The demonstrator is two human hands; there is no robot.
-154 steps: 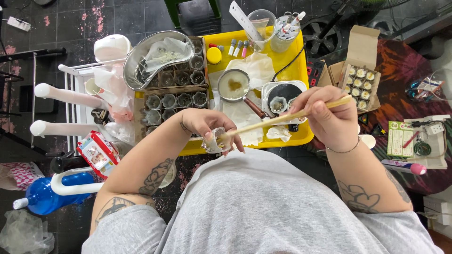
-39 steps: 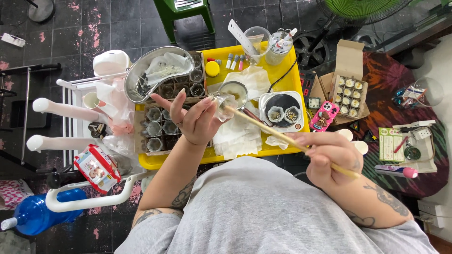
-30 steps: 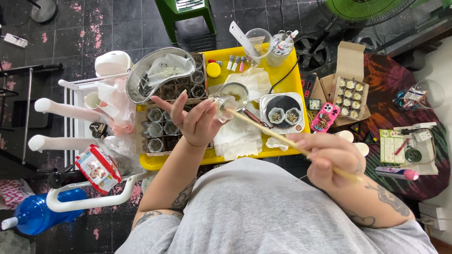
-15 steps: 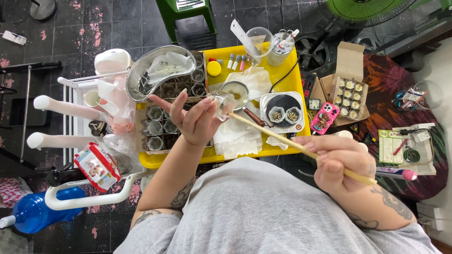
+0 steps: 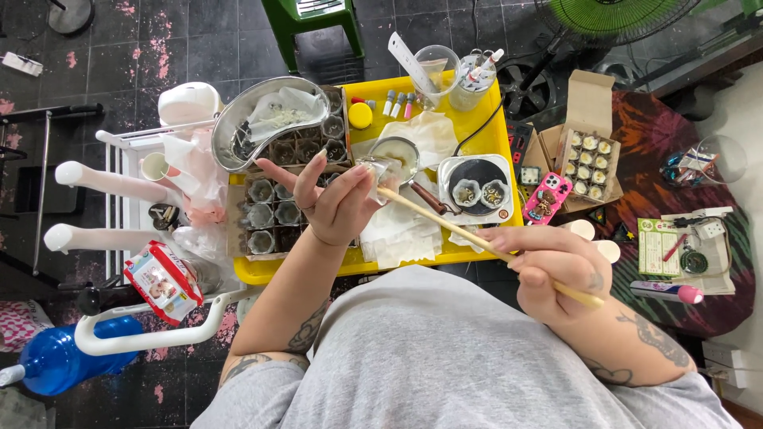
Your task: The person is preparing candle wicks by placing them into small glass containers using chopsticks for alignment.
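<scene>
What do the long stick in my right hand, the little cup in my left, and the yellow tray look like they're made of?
Stick: likely bamboo or wood, with a pale tan, matte, even shaft.
Little cup: seems clear thin plastic or glass; see-through with a glint, but too small to settle.
Yellow tray: probably plastic, with a uniform bright colour, smooth slight sheen and rounded rim.

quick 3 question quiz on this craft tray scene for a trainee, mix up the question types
1. True or false: the right hand grips a long wooden stick.
2. What does the left hand hold up at its fingertips? A) a small clear cup B) a blue bottle C) a pink phone
3. Fill in: the small black hotplate with two little moulds stands on the ____ plastic tray.

Key: 1 true; 2 A; 3 yellow
</scene>
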